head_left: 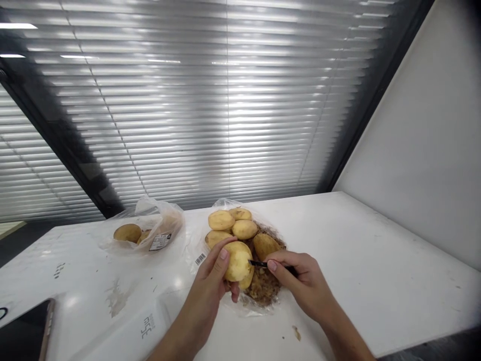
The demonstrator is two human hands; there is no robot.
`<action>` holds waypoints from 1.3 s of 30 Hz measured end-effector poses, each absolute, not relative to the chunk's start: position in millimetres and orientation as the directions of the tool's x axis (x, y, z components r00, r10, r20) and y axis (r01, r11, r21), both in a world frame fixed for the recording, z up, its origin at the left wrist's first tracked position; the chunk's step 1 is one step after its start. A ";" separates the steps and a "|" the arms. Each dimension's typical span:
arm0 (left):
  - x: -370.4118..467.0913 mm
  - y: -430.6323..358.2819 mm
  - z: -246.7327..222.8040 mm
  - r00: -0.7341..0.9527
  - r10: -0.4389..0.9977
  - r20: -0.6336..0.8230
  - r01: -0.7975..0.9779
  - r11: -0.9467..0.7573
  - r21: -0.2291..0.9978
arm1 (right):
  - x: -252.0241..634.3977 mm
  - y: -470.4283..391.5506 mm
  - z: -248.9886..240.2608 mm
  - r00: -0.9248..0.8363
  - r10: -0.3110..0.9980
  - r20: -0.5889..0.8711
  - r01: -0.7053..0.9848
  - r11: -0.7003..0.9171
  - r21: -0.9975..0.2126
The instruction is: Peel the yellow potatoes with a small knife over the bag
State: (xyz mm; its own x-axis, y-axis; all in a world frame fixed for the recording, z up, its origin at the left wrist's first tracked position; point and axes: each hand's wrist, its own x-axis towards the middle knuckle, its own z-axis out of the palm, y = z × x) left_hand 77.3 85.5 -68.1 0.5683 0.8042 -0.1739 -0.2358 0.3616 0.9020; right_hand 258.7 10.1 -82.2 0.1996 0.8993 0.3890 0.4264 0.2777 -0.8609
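In my left hand (212,281) is a partly peeled potato (237,261), its pale flesh showing on the front. My right hand (300,276) grips a thin black tool (258,263), whose tip touches the potato's right side. Behind the held potato, several potatoes (221,220) lie on a clear plastic bag (199,248). Brown peelings (265,288) are heaped on the same bag, below and right of those potatoes, with one potato (265,245) resting on them.
On the white table (356,260), a second plastic bag (171,225) with potatoes stands at the back left. A white box (131,328) and a phone (28,333) lie front left. Window blinds (210,115) rise behind; a wall (424,150) borders the right.
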 end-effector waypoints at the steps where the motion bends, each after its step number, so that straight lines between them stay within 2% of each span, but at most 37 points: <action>1: 76.8 85.2 -67.8 0.572 0.802 -0.171 -0.221 0.351 0.910 | 260.1 10.3 -82.5 0.200 0.906 0.373 0.417 0.266 -0.869; 9: 77.7 84.0 -69.0 0.624 0.763 -0.168 -0.171 0.343 0.924 | 266.2 8.8 -84.5 0.190 0.937 0.292 0.384 0.202 -0.901; 21: 83.5 81.3 -70.3 0.609 0.752 -0.254 -0.123 0.406 0.906 | 263.5 11.1 -81.1 0.099 0.970 0.224 0.314 0.183 -0.932; 39: 84.4 80.1 -68.0 0.603 0.752 -0.268 -0.103 0.406 0.908 | 260.9 12.7 -79.5 0.082 0.979 0.186 0.244 0.161 -0.956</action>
State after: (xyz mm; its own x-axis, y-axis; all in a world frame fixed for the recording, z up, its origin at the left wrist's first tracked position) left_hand 84.4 80.1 -68.0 0.6028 0.7516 -0.2678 -0.1026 0.4058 0.9082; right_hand 260.9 12.7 -79.5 0.0816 0.9792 0.1858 0.2439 0.1611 -0.9563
